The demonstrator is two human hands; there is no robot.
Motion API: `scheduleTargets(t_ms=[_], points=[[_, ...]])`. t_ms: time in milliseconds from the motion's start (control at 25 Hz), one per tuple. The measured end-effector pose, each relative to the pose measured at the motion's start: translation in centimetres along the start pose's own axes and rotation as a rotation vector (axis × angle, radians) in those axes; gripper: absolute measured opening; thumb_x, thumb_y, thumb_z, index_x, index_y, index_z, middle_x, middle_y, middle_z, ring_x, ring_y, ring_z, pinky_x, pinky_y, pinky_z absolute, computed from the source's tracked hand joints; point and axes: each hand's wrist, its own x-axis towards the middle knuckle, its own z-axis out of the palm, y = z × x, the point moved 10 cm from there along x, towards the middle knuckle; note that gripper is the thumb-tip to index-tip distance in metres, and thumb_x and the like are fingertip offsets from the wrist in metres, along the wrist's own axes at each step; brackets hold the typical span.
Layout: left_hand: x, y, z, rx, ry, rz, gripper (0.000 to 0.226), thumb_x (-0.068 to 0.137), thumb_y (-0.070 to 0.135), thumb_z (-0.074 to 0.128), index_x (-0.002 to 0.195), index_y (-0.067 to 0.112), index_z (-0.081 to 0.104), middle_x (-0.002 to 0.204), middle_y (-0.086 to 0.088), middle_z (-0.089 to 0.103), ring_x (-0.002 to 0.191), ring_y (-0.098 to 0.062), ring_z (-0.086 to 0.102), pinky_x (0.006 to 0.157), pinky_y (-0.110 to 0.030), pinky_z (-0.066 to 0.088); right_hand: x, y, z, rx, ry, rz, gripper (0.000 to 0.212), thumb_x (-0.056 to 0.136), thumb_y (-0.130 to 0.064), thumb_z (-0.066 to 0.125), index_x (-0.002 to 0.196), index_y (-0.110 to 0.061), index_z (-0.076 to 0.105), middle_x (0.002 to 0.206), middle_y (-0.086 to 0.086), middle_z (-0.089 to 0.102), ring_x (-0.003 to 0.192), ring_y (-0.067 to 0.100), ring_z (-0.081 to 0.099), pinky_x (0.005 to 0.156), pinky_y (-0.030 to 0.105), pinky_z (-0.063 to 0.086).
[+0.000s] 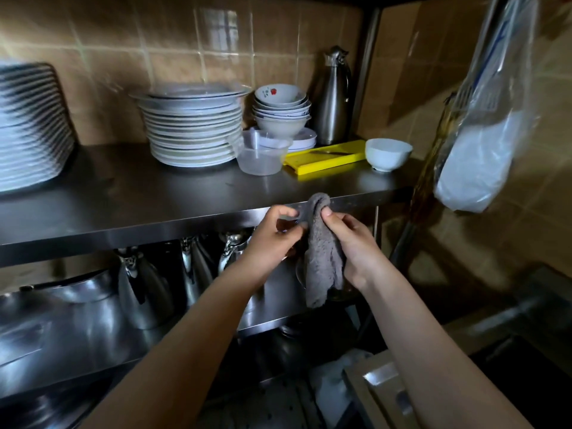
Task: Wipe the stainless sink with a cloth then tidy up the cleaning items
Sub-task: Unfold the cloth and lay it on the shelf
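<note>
Cloth (322, 261) hangs by the shelf (154, 193) edge. The right hand (351, 247) grips it, and the left hand (272, 239) pinches its side. A loose grip could drop it onto the metal jugs (145, 289) below.

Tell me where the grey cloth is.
In the head view, the grey cloth hangs just right of centre, held between the left hand and right hand, before the front edge of the steel shelf.

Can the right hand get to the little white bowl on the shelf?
Probably yes. The white bowl sits near the front edge of the shelf, up from the right hand, with nothing between them. But that hand grips the grey cloth, so it isn't free.
</note>
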Motion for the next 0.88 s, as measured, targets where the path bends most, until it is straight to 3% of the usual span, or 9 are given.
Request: scheduleTargets(t_ms=[80, 160, 280, 360, 440, 560, 640, 760, 880], points=[[0.1, -0.8, 0.3, -0.088, -0.064, -0.123, 0.017, 0.089, 0.030, 0.055, 0.096, 0.015, 0.055, 0.083, 0.001, 0.060, 0.066, -0.004, 0.058, 0.056, -0.013, 0.049, 0.5, 0.1, 0.2, 0.009, 0.011, 0.004, 0.016, 0.083, -0.021, 0.063, 0.086, -0.007, 0.055, 0.083, 0.015, 0.063, 0.076, 0.025, 0.061, 0.083, 0.042, 0.050], [-0.1, -1.8, 1.3, -0.146, -0.163, -0.237, 0.029, 0.087, 0.040, 0.054, 0.105, 0.017, 0.057, 0.098, -0.001, 0.065, 0.083, -0.011, 0.062, 0.070, -0.028, 0.054, 1.0, -0.1, 0.8, 0.019, -0.026, -0.004, 0.010, 0.084, -0.015, 0.062, 0.084, -0.007, 0.056, 0.079, 0.012, 0.065, 0.073, 0.020, 0.063, 0.077, 0.034, 0.053], [-0.1, -1.8, 1.5, -0.209, -0.132, -0.210, 0.020, 0.088, 0.024, 0.057, 0.107, 0.019, 0.060, 0.107, -0.005, 0.067, 0.093, -0.017, 0.065, 0.083, -0.033, 0.052, 1.2, -0.9, 1.4, 0.049, -0.092, -0.006, 0.006, 0.083, -0.002, 0.060, 0.087, -0.006, 0.061, 0.074, 0.005, 0.069, 0.071, 0.013, 0.064, 0.067, 0.021, 0.055], [-0.1, -2.0, 1.0, -0.358, -0.089, -0.233, 0.020, 0.088, 0.012, 0.055, 0.107, 0.012, 0.061, 0.101, -0.009, 0.069, 0.084, -0.017, 0.068, 0.076, -0.028, 0.055, 1.3, -1.4, 1.6, 0.016, -0.124, 0.019, 0.014, 0.081, 0.001, 0.061, 0.092, -0.008, 0.061, 0.077, 0.007, 0.067, 0.068, 0.013, 0.064, 0.062, 0.020, 0.053], [-0.4, -2.7, 0.9, -0.502, -0.089, -0.313, 0.021, 0.090, 0.016, 0.053, 0.108, 0.009, 0.061, 0.095, -0.009, 0.071, 0.080, -0.019, 0.069, 0.069, -0.029, 0.057, 1.2, -1.8, 1.3, -0.079, -0.135, 0.019, 0.019, 0.080, 0.001, 0.062, 0.095, -0.009, 0.060, 0.077, 0.009, 0.062, 0.062, 0.014, 0.056, 0.054, 0.018, 0.046], [-0.9, -3.2, 1.0, -0.599, -0.054, -0.357, 0.019, 0.091, 0.021, 0.051, 0.104, 0.011, 0.061, 0.088, -0.007, 0.073, 0.077, -0.019, 0.070, 0.064, -0.029, 0.058, 1.0, -1.8, 0.8, -0.182, -0.139, 0.038, 0.016, 0.079, 0.001, 0.064, 0.090, -0.010, 0.062, 0.076, 0.008, 0.058, 0.066, 0.014, 0.051, 0.064, 0.022, 0.041], [-1.0, -3.2, 0.8, -0.653, 0.007, -0.350, 0.025, 0.091, 0.022, 0.051, 0.113, 0.011, 0.059, 0.099, -0.009, 0.071, 0.083, -0.020, 0.069, 0.068, -0.032, 0.057, 0.6, -1.1, 0.4, -0.251, -0.142, 0.094, 0.011, 0.078, -0.005, 0.068, 0.081, -0.015, 0.064, 0.075, 0.005, 0.059, 0.073, 0.014, 0.052, 0.069, 0.025, 0.041], [-1.0, -3.5, 0.2, -0.708, 0.083, -0.358, 0.037, 0.091, 0.024, 0.051, 0.126, 0.013, 0.050, 0.119, -0.015, 0.062, 0.102, -0.027, 0.063, 0.077, -0.040, 0.054, 0.1, -0.7, -0.7, -0.431, -0.113, 0.135, 0.007, 0.076, -0.021, 0.072, 0.076, -0.019, 0.066, 0.073, -0.005, 0.062, 0.073, 0.008, 0.055, 0.064, 0.023, 0.043], [-1.0, -3.8, -0.3, -0.738, 0.154, -0.357, 0.038, 0.091, 0.023, 0.052, 0.127, 0.016, 0.046, 0.122, -0.015, 0.060, 0.106, -0.029, 0.061, 0.076, -0.044, 0.053, -0.1, -1.0, -1.2, -0.485, -0.086, 0.096, 0.014, 0.074, -0.030, 0.073, 0.070, -0.019, 0.066, 0.061, -0.008, 0.058, 0.064, 0.007, 0.052, 0.058, 0.021, 0.041]])
